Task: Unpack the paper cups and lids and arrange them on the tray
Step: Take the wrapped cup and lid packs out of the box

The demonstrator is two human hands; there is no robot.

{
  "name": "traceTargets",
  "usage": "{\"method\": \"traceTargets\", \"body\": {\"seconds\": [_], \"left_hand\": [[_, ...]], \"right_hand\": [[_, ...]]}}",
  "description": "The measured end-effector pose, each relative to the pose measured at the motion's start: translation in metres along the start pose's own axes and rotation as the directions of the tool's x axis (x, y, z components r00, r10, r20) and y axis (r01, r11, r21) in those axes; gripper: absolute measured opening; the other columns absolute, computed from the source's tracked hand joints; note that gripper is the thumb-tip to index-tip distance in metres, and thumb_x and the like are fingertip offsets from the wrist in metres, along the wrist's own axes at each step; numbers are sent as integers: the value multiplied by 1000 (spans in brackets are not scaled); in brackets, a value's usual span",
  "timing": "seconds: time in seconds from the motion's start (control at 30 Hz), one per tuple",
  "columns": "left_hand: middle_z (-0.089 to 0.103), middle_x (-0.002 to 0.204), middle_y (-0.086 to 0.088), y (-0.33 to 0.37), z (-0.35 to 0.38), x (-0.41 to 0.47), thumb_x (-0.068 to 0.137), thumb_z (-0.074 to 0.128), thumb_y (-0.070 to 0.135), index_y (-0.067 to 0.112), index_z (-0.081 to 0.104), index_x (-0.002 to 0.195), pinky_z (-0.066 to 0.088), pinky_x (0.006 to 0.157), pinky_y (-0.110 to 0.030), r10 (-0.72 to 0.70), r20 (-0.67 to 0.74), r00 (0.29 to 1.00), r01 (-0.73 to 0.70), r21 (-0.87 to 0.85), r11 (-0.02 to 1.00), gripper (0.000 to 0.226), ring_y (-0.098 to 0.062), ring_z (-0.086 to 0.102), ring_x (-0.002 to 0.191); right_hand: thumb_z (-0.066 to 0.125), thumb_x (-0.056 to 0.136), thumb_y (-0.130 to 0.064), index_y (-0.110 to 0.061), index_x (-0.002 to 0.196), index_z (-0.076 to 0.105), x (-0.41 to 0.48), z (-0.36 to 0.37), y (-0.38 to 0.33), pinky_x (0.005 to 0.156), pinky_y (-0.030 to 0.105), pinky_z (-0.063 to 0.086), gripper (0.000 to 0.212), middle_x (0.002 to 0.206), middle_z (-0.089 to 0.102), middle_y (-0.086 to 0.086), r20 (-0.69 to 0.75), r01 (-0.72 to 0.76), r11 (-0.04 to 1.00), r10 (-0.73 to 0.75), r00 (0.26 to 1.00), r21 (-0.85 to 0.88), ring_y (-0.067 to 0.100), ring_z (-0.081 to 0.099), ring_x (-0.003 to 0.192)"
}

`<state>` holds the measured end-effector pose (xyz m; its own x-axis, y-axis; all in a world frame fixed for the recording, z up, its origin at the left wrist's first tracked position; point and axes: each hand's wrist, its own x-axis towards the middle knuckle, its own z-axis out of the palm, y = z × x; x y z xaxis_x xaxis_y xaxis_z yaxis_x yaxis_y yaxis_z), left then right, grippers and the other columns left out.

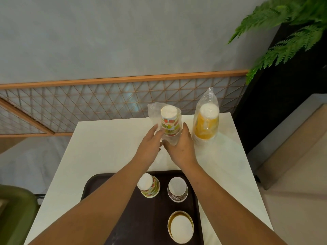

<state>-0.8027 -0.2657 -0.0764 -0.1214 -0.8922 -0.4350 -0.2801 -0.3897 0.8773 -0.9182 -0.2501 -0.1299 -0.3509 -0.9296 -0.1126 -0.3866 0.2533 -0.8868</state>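
Observation:
A stack of patterned paper cups in a clear plastic bag stands upside down at the far middle of the white table. My left hand and my right hand hold the bag's lower part from either side. To the right stands a second bagged stack of yellow cups. On the dark tray near me are an upside-down patterned cup stack, an upright cup and a brown-rimmed cup.
The white table ends against a lattice screen at the back. A fern hangs at the upper right over a dark cabinet. A green chair sits at the lower left.

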Motion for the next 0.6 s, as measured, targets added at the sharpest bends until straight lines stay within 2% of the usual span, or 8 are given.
{"method": "traceTargets", "body": {"seconds": [0.13,0.27,0.37,0.47,0.53,0.6], "left_hand": [[50,155,2,6,-11,-24,105,54,48,35,35,160,47,105,-35,7,-35,999,-7,-1,1000,59,-21,58,129],[48,158,2,14,-33,-62,104,56,48,38,40,156,39,120,-43,87,-96,992,-83,43,996,56,-21,50,140],[47,158,5,21,-61,-103,105,55,45,35,45,155,36,106,-29,182,-157,971,-167,102,981,52,-10,46,136],[48,157,8,21,-97,-147,106,56,43,32,48,154,33,103,-26,262,-195,945,-232,166,958,50,-8,46,137],[49,157,10,17,-125,-178,105,56,44,33,48,153,34,106,-27,309,-207,928,-269,201,942,50,-12,46,142],[49,155,13,8,-156,-210,105,57,43,34,49,152,34,109,-28,343,-212,915,-300,210,930,49,-11,46,142]], "right_hand": [[81,86,-27,-19,154,29,-23,-10,-16,104,47,53,86,145,53,5,-40,34,999,-34,999,6,25,54,132],[79,86,-19,-23,151,35,-53,-22,-45,106,46,52,78,142,53,2,-90,112,994,-110,990,17,21,53,131],[76,89,-19,-25,154,33,-87,-29,-76,113,44,47,78,148,48,-1,-104,191,981,-186,977,38,18,48,137],[71,96,-25,-25,159,26,-131,-28,-111,121,30,33,78,162,36,-4,-79,249,969,-248,966,5,15,36,147],[68,99,-29,-28,160,24,-165,-23,-133,114,19,25,76,165,31,-8,-63,273,962,-273,960,-17,10,31,149],[66,99,-31,-29,160,24,-198,-13,-151,111,17,23,74,164,31,-10,-49,304,952,-305,951,-34,8,30,149]]}}
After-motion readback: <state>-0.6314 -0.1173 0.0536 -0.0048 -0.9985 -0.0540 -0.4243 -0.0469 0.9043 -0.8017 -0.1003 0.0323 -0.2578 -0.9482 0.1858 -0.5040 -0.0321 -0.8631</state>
